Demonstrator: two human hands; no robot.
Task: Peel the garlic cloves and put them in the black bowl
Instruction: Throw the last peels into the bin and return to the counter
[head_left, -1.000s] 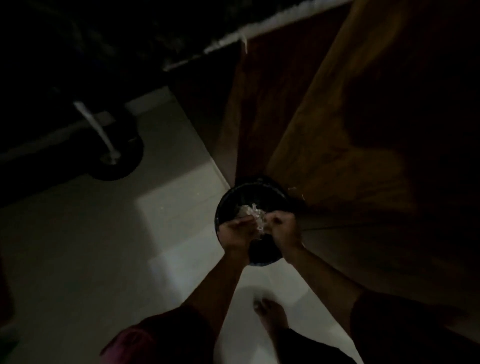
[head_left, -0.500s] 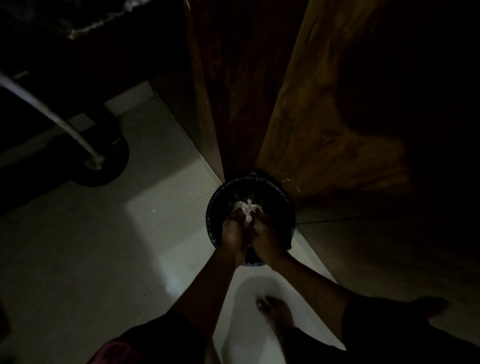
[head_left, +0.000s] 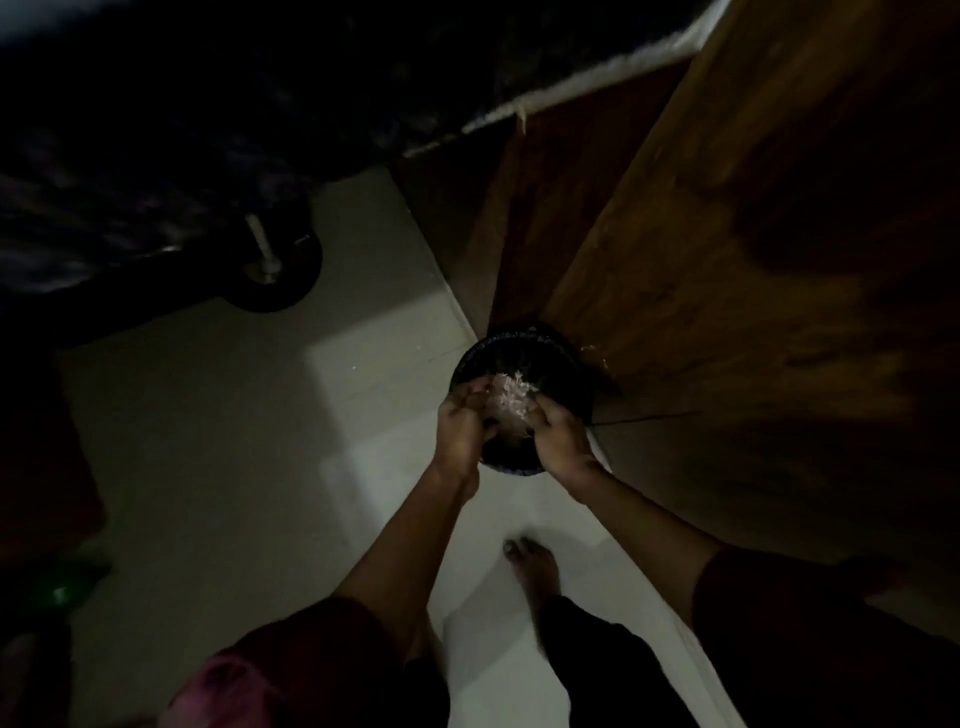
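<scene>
Since half a second ago the left hand (head_left: 462, 428) and right hand (head_left: 563, 441) have drawn apart. They were bunched together over the black bowl (head_left: 571, 358), and now a pale garlic clump (head_left: 510, 400) shows between them.

In the head view, each hand curls its fingers in on the clump from its own side. They hold it just above the bowl's mouth, probably so that loosened skin and cloves drop inside and not onto the floor (head_left: 234, 441). The bowl appears to stand at the corner of the wooden worktop (head_left: 753, 234), right in front of the standing person, whose bare foot (head_left: 535, 566) shows below.

The garlic looks whitish, ragged and papery, more skin than clove. In this dim light I cannot tell whether a bare clove sits within it, nor what already lies in the bowl.
</scene>
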